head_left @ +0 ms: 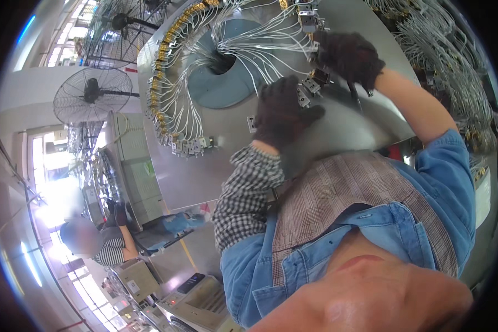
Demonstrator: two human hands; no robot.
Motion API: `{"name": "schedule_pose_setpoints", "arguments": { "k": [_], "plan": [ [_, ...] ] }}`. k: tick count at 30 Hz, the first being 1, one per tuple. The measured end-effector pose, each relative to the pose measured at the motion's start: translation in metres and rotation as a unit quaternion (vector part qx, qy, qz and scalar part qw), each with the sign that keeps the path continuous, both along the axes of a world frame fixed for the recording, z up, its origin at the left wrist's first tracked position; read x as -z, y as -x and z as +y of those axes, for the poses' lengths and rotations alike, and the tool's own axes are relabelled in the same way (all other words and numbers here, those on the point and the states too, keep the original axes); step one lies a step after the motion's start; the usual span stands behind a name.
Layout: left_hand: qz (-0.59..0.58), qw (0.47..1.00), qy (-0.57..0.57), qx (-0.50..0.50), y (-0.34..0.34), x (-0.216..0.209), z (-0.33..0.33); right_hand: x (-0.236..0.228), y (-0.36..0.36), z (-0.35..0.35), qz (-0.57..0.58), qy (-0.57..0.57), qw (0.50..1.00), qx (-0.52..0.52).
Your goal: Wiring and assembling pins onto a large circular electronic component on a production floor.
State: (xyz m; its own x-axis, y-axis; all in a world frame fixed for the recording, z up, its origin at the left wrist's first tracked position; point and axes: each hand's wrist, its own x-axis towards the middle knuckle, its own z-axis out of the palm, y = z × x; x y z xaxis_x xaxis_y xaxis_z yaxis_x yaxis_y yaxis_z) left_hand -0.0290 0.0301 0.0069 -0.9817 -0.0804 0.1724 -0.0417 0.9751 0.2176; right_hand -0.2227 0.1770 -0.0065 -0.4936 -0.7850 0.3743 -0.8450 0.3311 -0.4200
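White cables spread from the hole of a grey disc (205, 94) to metal-and-brass connector blocks (161, 72) ringed around it on a steel table. My left hand (282, 113), in a dark glove, rests by the ring's near right end, thumb spread from the fingers. Beside its fingertips sit small metal connectors (311, 86); whether they touch is hard to see. My right hand (348, 58), also gloved, is closed beyond them, near more connectors (310, 21). Out of its underside points a slim dark tool (355, 93) with a thin tip; its handle is hidden in the fist.
A small metal piece (252, 124) lies left of my left hand. Bundles of cables (448, 61) hang at the far right. Large fans (92, 89) stand to the left. A person in a striped top (115, 253) works at another bench, beyond a beige machine (196, 304).
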Motion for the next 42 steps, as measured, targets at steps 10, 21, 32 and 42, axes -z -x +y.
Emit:
{"name": "schedule_pose_setpoints", "arguments": {
  "k": [10, 21, 32, 42],
  "plan": [
    [-0.056, 0.978, 0.039, -0.197, 0.030, 0.018, 0.049, -0.003, -0.005, 0.003, -0.087, -0.157, 0.973, -0.145],
    [-0.037, 0.980, 0.067, -0.185, 0.017, 0.026, 0.039, 0.036, 0.002, -0.040, 0.157, -0.234, 0.905, -0.319],
    [-0.090, 0.984, 0.014, -0.154, 0.011, 0.030, 0.011, 0.043, 0.005, -0.050, 0.013, -0.112, 0.919, -0.378],
    [-0.145, 0.979, -0.091, -0.114, 0.005, 0.013, 0.001, 0.025, -0.001, -0.060, -0.170, -0.267, 0.883, -0.345]
  ]
}}
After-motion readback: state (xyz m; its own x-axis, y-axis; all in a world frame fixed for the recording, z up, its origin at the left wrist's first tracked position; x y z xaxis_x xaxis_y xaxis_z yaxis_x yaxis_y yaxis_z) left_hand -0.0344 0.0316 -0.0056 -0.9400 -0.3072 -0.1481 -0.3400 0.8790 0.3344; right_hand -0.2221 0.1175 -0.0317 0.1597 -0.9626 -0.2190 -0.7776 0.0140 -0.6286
